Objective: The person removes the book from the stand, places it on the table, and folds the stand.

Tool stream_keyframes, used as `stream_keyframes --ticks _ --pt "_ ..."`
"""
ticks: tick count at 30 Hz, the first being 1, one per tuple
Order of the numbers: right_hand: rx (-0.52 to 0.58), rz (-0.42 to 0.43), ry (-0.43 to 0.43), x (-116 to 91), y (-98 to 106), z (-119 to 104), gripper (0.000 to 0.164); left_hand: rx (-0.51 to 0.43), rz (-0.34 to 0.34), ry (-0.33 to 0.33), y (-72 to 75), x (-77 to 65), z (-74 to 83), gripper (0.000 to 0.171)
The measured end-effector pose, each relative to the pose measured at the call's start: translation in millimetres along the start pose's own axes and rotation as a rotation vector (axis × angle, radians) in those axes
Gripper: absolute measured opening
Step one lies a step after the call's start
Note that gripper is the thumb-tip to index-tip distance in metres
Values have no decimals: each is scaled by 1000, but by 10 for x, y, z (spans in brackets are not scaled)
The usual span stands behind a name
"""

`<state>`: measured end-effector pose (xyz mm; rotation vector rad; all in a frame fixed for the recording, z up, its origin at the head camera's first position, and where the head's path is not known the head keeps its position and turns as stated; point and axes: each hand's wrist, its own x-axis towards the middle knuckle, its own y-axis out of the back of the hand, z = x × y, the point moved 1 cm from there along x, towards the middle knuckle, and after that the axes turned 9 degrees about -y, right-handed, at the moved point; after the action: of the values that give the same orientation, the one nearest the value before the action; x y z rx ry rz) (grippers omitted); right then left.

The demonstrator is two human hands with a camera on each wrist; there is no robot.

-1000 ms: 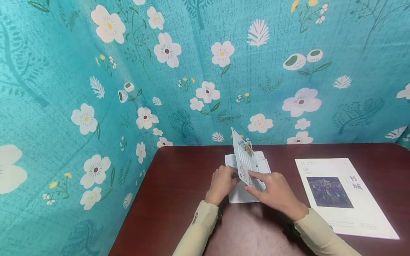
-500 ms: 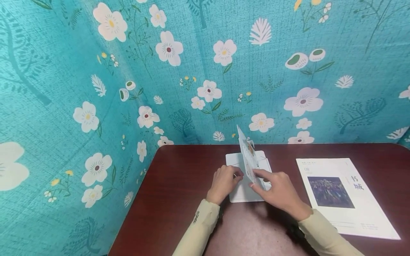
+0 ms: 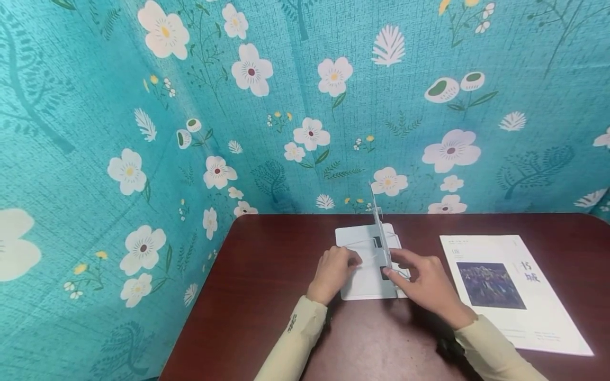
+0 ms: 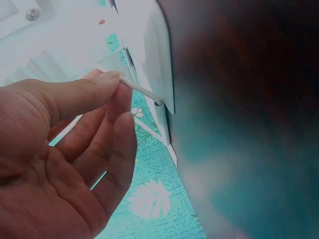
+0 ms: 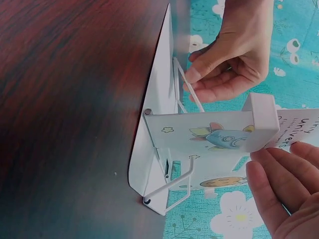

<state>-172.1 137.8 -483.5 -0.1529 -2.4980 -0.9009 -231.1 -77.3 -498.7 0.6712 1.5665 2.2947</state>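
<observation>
A white metal book stand stands on the table, its base plate [image 3: 359,283] flat and its printed back panel [image 3: 382,238] upright, nearly edge-on in the head view. Thumb and fingertips of my left hand [image 3: 333,272] pinch a thin white wire bracket [image 4: 142,91] hinged at the base. On the panel's other side, my right hand [image 3: 426,280] holds the panel's edge between thumb and fingers. Cartoon pictures and lettering cover the printed face [image 5: 199,130] in the right wrist view. Another bent wire prop [image 5: 172,186] sticks out from the stand there.
A white booklet [image 3: 538,317] with a dark picture lies on the table to the right of my right hand. The dark red table [image 3: 248,296] ends at a teal floral cloth [image 3: 286,106] behind and to the left.
The panel has swung from leaning left to nearly upright, and my right hand has shifted right with it. My left hand has stayed nearly in place over the base plate.
</observation>
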Motion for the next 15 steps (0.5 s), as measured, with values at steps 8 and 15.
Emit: stream_keyframes --ticks 8,15 --pt "19 -27 -19 5 6 -10 35 16 -47 -43 2 -24 13 15" --pt "14 -21 -18 2 -4 -30 36 -24 -80 -38 46 -45 -1 12"
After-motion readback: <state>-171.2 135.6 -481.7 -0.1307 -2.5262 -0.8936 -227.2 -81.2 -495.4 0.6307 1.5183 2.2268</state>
